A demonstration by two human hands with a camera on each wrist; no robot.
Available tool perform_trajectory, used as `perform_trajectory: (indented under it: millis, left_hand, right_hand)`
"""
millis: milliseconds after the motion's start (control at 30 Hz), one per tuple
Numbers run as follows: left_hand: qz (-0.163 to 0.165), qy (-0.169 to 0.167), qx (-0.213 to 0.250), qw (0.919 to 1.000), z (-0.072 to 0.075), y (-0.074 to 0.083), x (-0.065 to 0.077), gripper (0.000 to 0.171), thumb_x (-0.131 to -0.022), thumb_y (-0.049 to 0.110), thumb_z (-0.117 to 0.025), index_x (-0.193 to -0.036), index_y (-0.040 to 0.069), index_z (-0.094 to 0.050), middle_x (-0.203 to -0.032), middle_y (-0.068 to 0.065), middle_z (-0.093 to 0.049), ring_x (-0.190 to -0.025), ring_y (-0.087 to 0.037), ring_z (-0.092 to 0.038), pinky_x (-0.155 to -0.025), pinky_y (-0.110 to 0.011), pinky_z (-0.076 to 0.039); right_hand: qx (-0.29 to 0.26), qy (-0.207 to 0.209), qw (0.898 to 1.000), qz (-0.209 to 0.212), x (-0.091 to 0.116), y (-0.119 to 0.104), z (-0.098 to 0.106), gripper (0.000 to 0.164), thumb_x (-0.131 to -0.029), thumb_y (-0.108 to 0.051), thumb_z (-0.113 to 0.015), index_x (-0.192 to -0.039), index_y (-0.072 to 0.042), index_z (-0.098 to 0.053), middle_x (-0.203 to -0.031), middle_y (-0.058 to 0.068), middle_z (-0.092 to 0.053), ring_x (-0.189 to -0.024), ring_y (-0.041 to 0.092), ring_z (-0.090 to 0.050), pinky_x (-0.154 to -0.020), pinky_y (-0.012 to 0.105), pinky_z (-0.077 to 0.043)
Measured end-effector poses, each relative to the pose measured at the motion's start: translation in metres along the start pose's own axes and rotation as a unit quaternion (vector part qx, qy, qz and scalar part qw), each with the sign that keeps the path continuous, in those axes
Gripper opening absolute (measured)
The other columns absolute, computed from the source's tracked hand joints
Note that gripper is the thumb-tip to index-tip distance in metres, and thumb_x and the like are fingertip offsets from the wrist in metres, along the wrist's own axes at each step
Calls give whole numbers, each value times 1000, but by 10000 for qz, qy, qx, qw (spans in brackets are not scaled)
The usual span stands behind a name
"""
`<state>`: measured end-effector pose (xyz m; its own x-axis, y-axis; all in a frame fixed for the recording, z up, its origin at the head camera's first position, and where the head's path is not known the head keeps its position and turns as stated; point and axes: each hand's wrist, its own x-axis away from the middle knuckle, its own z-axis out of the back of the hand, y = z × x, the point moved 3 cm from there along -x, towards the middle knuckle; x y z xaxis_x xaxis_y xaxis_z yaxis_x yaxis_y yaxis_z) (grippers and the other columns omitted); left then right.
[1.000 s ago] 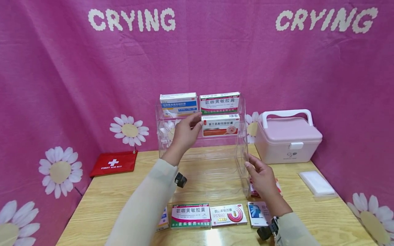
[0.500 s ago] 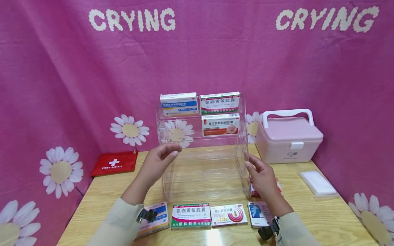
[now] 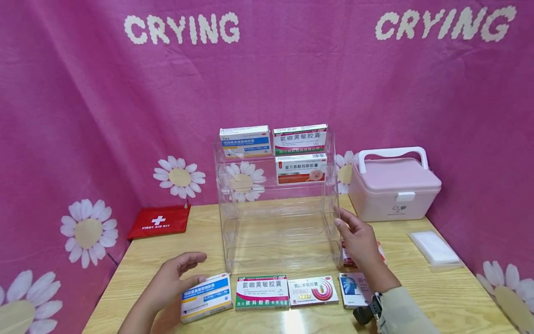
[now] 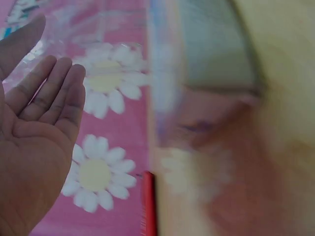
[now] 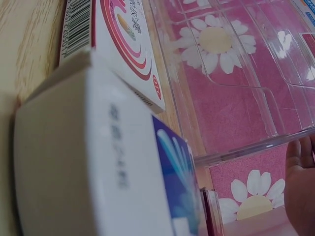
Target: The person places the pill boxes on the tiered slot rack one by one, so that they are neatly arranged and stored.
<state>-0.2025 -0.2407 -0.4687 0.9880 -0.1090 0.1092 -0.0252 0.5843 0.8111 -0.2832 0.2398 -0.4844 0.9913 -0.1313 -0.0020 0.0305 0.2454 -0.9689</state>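
My left hand [image 3: 175, 283] hovers at the left front of the table, fingers loosely bent and nothing held. Its thumb is at the upper left edge of a blue-and-white medicine box [image 3: 206, 298]; contact cannot be told. In the left wrist view the palm of the left hand [image 4: 39, 118] faces the camera with fingers extended. My right hand [image 3: 360, 239] rests its fingertips against the right side of a clear tiered display stand [image 3: 279, 232]. The right wrist view shows only part of the right hand [image 5: 301, 182] beside the stand's edge [image 5: 236, 155].
The stand's upper tiers carry a blue-white box [image 3: 245, 143], a green-pink box [image 3: 300, 140] and an orange-white box [image 3: 301, 170]. Along the front lie several medicine boxes, including a green-pink one [image 3: 262, 293]. A red first aid pouch [image 3: 160, 221] and pink case [image 3: 394, 190] stand behind.
My left hand has left the orange-white box on the second tier and come down and left to the blue-and-white box in front. The right hand has stayed at the stand's side.
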Motion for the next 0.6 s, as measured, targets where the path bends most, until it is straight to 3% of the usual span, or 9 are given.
perform_trajectory:
  millis: [200, 333, 600]
  left_hand:
    - [-9, -302, 22, 9995, 2, -28, 4, 60, -88, 16, -91, -143, 5, -68, -144, -14, -70, -139, -40, -62, -122, -62, -47]
    - [168, -415, -158, 9989, 7, -40, 8, 66, -85, 18, -94, -145, 10, -67, -146, -13, -69, -137, -40, -61, -120, -65, -48]
    - [137, -764, -253, 9967, 10, -63, 18, 76, -81, 26, -97, -147, 7, -64, -147, -15, -67, -141, -44, -60, -116, -55, -54]
  right_hand:
    - [-14, -9, 9999, 118, 1, -2, 0, 53, -112, -39, -61, -163, -25, -53, -172, 3, -48, -163, 30, -40, -127, 49, -42]
    - [-16, -39, 9998, 209, 0, -4, 0, 53, -113, -38, -61, -163, -24, -54, -171, 3, -48, -162, 28, -40, -128, 48, -41]
    - [52, -22, 9999, 163, 2, -5, 2, 52, -113, -38, -60, -163, -25, -53, -171, 4, -49, -162, 30, -40, -129, 51, -40]
